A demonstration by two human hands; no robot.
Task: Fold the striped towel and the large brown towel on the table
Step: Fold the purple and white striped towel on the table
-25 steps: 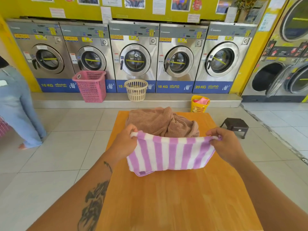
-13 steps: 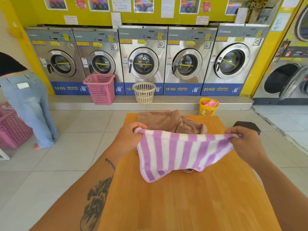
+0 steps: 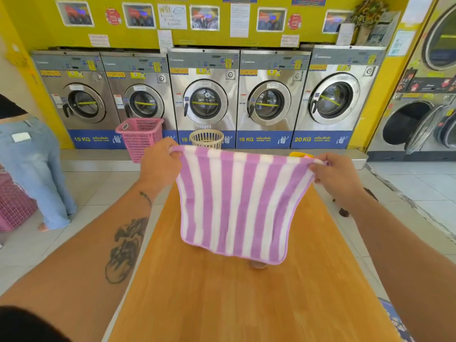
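Note:
A purple-and-white striped towel (image 3: 237,206) hangs in the air above the wooden table (image 3: 246,299), spread flat with its stripes running up and down. My left hand (image 3: 160,166) pinches its top left corner. My right hand (image 3: 335,176) pinches its top right corner. The towel's lower edge hangs just above the tabletop. Behind it, the large brown towel is almost fully hidden; only a small brown bit (image 3: 257,264) shows under the bottom hem.
A row of washing machines (image 3: 204,99) lines the far wall. A pink basket (image 3: 139,137) and a cream basket (image 3: 206,138) stand in front of them. A person in jeans (image 3: 32,169) stands at the left beside another pink basket (image 3: 12,206).
Both hands have lifted the striped towel up and pulled it wider, so it now hangs open and covers the brown towel. The view has tilted upward.

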